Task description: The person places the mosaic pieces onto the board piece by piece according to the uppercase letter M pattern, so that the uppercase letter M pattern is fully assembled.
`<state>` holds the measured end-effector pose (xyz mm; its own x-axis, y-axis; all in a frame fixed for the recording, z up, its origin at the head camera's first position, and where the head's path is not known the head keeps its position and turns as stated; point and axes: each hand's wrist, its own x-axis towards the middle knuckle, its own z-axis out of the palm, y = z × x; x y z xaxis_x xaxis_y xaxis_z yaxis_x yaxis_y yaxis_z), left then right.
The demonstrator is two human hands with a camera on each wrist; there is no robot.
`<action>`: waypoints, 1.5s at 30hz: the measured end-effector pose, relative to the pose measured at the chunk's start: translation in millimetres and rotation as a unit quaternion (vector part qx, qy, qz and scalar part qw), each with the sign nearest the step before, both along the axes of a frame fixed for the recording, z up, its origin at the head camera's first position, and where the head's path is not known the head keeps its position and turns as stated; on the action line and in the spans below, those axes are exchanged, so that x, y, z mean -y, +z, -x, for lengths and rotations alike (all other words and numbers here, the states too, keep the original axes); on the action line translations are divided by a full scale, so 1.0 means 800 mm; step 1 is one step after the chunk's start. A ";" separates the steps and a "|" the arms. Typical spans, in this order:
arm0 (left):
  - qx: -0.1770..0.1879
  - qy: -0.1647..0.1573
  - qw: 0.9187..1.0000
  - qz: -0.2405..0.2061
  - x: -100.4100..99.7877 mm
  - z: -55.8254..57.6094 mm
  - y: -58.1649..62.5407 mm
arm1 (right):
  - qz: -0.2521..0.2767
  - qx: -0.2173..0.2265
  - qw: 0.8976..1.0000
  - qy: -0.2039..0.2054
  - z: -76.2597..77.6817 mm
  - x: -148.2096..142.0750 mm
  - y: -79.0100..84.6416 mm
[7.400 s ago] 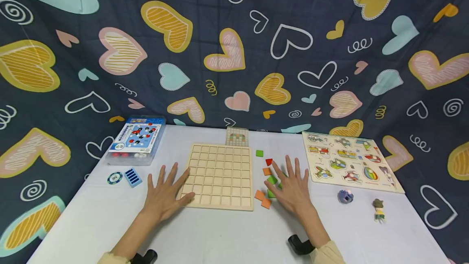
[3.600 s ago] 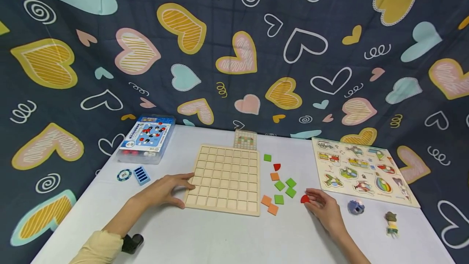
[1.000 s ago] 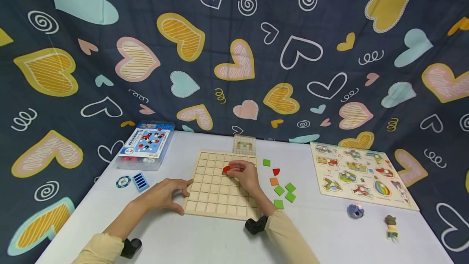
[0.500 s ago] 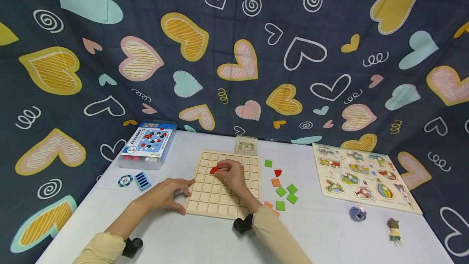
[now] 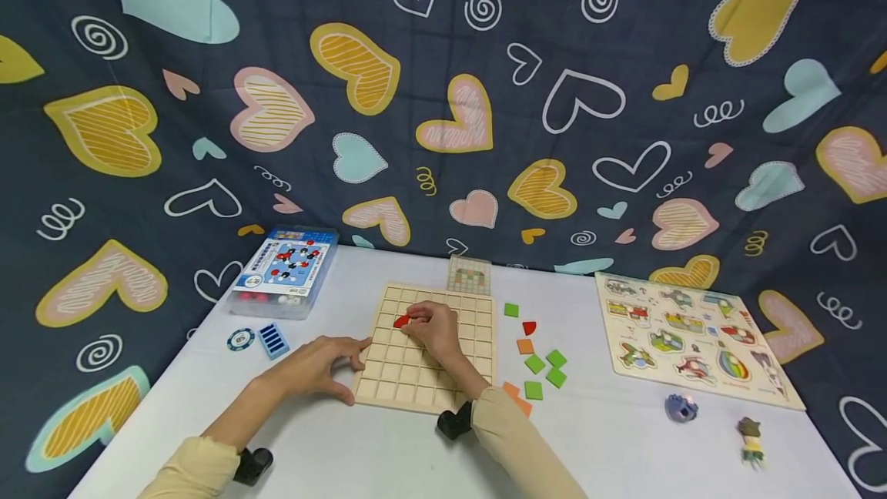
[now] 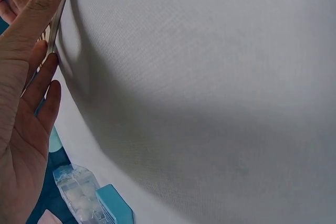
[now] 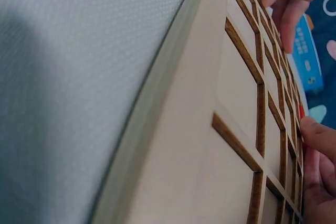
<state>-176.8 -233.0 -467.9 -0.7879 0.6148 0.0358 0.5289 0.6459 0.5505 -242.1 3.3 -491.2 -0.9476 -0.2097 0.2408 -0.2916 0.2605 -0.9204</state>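
Note:
A square wooden grid board (image 5: 393,390) lies mid-table. My right hand (image 5: 438,331) pinches a red quarter-circle piece (image 5: 400,321) over a cell in the board's upper left part. A sliver of that red piece (image 7: 301,110) shows at the fingertips in the right wrist view. My left hand (image 5: 313,366) rests against the board's left edge, thumb near the front corner and fingers farther up. In the left wrist view its thumb (image 6: 39,11) touches the board's edge, with the other fingers extended. Right of the board lie another red quarter-circle piece (image 5: 530,327), several green squares (image 5: 533,390) and orange squares (image 5: 525,346).
A patterned grid card (image 5: 469,276) lies behind the board. At the left are a molecule-model box (image 5: 286,272), a round chip (image 5: 240,339) and a blue striped block (image 5: 273,340). A picture puzzle board (image 5: 693,337), a blue-purple figurine (image 5: 681,408) and a small doll (image 5: 751,441) are at the right.
My right hand picked up the red quarter-circle piece from the table's right side and carried it left over the board. My left hand moved slightly and stays at the board's left edge.

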 end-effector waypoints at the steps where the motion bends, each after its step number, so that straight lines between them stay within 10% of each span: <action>1: -0.002 0.000 1.000 -0.001 0.000 0.000 0.000 | -0.002 0.000 1.000 0.002 0.000 0.000 0.001; 30: 0.012 0.005 1.000 0.000 -0.001 -0.003 0.003 | -0.004 -0.005 0.999 0.038 0.004 -0.008 0.006; 45: 0.022 0.018 1.000 0.003 -0.002 -0.005 0.003 | 0.032 0.091 0.995 0.011 0.005 -0.111 0.035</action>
<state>-172.6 -231.1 -465.9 -0.8100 0.5864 -0.0021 0.4813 0.6669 0.5689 -246.1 92.1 -463.6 -0.9720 -0.2214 0.0791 -0.1236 0.1950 -0.9730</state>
